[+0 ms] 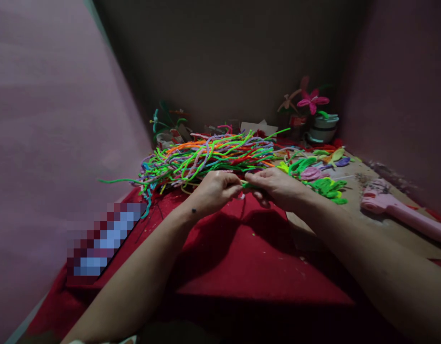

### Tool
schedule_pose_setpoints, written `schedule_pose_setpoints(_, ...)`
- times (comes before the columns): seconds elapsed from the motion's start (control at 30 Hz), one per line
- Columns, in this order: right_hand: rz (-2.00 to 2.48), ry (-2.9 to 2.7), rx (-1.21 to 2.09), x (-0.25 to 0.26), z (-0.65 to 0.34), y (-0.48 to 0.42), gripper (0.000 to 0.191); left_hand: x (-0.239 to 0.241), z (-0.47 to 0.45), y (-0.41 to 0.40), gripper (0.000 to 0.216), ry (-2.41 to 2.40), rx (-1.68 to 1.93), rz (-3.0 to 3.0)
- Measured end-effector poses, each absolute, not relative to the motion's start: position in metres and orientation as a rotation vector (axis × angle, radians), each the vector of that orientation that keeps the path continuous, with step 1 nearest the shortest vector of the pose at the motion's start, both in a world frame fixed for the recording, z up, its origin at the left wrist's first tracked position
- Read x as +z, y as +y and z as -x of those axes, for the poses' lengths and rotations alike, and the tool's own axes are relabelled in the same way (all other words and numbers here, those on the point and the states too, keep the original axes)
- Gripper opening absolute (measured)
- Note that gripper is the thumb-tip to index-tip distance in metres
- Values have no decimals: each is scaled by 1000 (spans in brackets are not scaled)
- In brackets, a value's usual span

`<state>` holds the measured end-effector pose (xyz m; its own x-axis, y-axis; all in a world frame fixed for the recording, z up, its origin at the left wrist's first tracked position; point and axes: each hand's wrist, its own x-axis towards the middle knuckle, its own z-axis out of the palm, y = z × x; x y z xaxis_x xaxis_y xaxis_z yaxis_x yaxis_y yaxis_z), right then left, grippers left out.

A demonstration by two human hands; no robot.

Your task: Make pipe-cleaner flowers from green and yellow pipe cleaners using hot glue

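Both my hands meet above the red cloth [220, 267], just in front of a heap of pipe cleaners [209, 155] in many colours. My left hand [216, 191] is closed in a pinch on a green pipe cleaner [245, 184], its thumb and fingertips pressed together. From the other side my right hand [274, 186] grips the same piece, with its fingers curled. Most of that piece is hidden by my fingers. Right of my right hand lie bent green pipe cleaner leaves [326, 186] and a pink petal shape [311, 173].
A pink glue gun [395, 210] lies on a cardboard sheet [360, 229] at the right. Behind stand a pot [322, 129] and a pink pipe cleaner flower [313, 100]. At the left edge of the table lies a blurred-out flat object [109, 243]. Pink walls [55, 119] flank the table.
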<state>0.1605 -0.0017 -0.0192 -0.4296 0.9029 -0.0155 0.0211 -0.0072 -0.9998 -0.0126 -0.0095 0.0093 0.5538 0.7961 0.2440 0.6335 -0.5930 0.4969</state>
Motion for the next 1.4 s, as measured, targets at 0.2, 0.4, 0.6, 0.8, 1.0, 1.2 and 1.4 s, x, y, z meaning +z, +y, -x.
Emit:
schedule_pose_setpoints(0.2, 809, -1378, 1537, -22, -159, 0, 25, 10, 14, -6, 19, 1200, 801, -2132)
schedule_pose_setpoints(0.4, 868, -1066, 1609, -31, -153, 3, 11, 4, 10, -6, 18, 1255, 909, -2070)
schedule_pose_setpoints(0.6, 983, -1143, 1467, -31, -146, -8, 11, -3, 7, -4, 20, 1362, 987, -2086)
schedule_pose_setpoints(0.8, 1074, -2012, -42, -35, -148, -16, 18, -5, 5, -5, 22, 1407, 933, -2340)
schedule_pose_setpoints(1.0, 914, -2206, -411, -24, -155, -11, 24, -8, 5, -6, 23, 1406, 691, -2659)
schedule_pose_setpoints(1.2, 1020, -1667, 1194, -11, -167, 2, 7, 4, 10, -14, 17, 1004, 764, -2608)
schedule_pose_setpoints(1.4, 850, -881, 1926, -18, -157, 2, 7, 5, 5, -18, 18, 1055, 1056, -2138)
